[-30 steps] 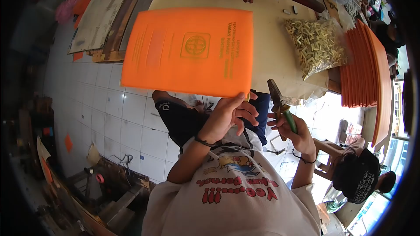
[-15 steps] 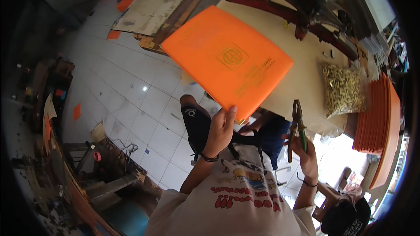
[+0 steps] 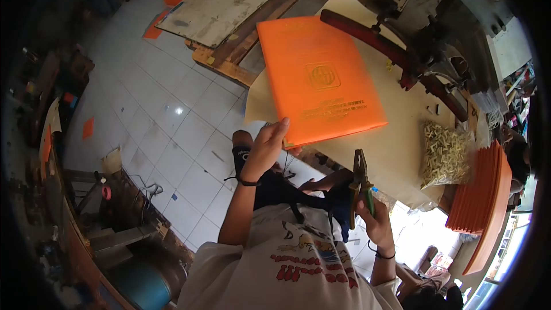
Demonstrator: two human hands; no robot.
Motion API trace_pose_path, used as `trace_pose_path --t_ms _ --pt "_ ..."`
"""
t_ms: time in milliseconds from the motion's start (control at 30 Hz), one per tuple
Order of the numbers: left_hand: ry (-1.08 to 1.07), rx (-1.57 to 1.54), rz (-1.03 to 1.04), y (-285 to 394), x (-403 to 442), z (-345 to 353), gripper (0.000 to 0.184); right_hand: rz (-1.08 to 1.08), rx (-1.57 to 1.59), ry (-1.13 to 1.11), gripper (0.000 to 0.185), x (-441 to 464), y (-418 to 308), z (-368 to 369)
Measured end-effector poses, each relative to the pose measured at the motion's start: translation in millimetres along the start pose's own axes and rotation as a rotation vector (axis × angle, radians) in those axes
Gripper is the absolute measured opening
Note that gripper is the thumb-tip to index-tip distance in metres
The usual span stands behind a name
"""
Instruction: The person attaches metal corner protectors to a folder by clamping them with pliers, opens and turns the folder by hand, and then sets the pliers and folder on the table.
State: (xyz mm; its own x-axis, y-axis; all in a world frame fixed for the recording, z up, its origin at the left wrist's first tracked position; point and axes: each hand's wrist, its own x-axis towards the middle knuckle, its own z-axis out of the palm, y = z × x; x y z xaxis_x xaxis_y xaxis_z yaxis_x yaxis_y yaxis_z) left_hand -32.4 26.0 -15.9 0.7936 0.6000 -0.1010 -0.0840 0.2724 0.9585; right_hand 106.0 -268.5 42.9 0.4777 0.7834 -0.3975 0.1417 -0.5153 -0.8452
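An orange folder [image 3: 321, 95] with gold print and a gold emblem is held up over the edge of the work table. My left hand [image 3: 268, 144] pinches its near left corner, thumb on top and fingers underneath. A small gold metal corner shows beside the thumb. My right hand [image 3: 376, 224] is wrapped round pliers [image 3: 360, 175] with green-and-yellow handles, their jaws pointing up and away from me. The pliers are apart from the folder, a little to the right of its near edge.
A clear bag of small gold metal pieces [image 3: 445, 152] lies on the table's right side, beside a stack of orange folders [image 3: 479, 192]. A dark red metal bar [image 3: 367, 37], part of a machine, crosses the back. A worn white board [image 3: 227, 6] lies at the far left.
The folder has turned, its near edge now more level across the view. The pliers in my right hand have come closer to my left hand. The view has shifted.
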Motion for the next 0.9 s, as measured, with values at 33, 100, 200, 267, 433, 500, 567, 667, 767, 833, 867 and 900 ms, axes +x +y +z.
trace_pose_path --t_ms 33,100,200,267,433,500,567,667,767,833,867,900 --pt "0.009 -0.024 -0.002 -4.6 -0.3 1.6 0.05 0.002 0.07 -0.01 0.026 2.2 -0.7 7.1" --pt "0.016 -0.081 -0.009 -4.6 -3.4 6.4 0.054 0.008 0.206 -0.018 0.029 6.8 -6.1 22.1" --pt "0.002 -0.104 0.011 -2.4 -3.5 9.0 0.055 0.012 0.337 -0.059 0.034 11.1 -3.6 39.8" --pt "-0.01 -0.077 0.037 -0.8 -3.5 11.6 0.058 0.049 0.36 -0.102 0.033 9.6 -9.2 44.3" --pt "-0.121 0.01 0.022 -12.3 -4.2 23.5 0.049 0.044 0.449 -0.167 0.03 5.9 -10.3 59.9" --pt "-0.149 0.04 0.021 -15.1 -5.4 30.9 0.044 0.072 0.429 -0.186 0.031 4.6 -8.4 64.4" --pt "-0.171 0.06 0.058 -13.2 -7.9 38.2 0.04 0.096 0.392 -0.144 0.026 -1.0 -9.7 64.3" --pt "-0.255 -0.023 0.009 -18.0 -10.8 29.6 0.035 0.048 0.284 -0.083 0.034 -2.1 -8.1 58.4" --pt "-0.349 -0.097 0.026 -18.3 -10.7 21.3 0.031 0.09 0.251 -0.082 0.038 -3.3 -22.4 51.5" --pt "-0.4 -0.1 0.085 -25.5 -10.1 17.0 0.033 0.04 0.223 -0.099 0.047 -2.5 -22.1 50.1" --pt "-0.39 -0.061 0.099 -28.7 -9.5 16.9 0.034 0.025 0.213 -0.099 0.049 -1.7 -22.0 50.5" --pt "-0.38 -0.021 0.115 -31.4 -8.6 16.8 0.035 0.008 0.204 -0.099 0.052 -0.9 -22.1 50.7"
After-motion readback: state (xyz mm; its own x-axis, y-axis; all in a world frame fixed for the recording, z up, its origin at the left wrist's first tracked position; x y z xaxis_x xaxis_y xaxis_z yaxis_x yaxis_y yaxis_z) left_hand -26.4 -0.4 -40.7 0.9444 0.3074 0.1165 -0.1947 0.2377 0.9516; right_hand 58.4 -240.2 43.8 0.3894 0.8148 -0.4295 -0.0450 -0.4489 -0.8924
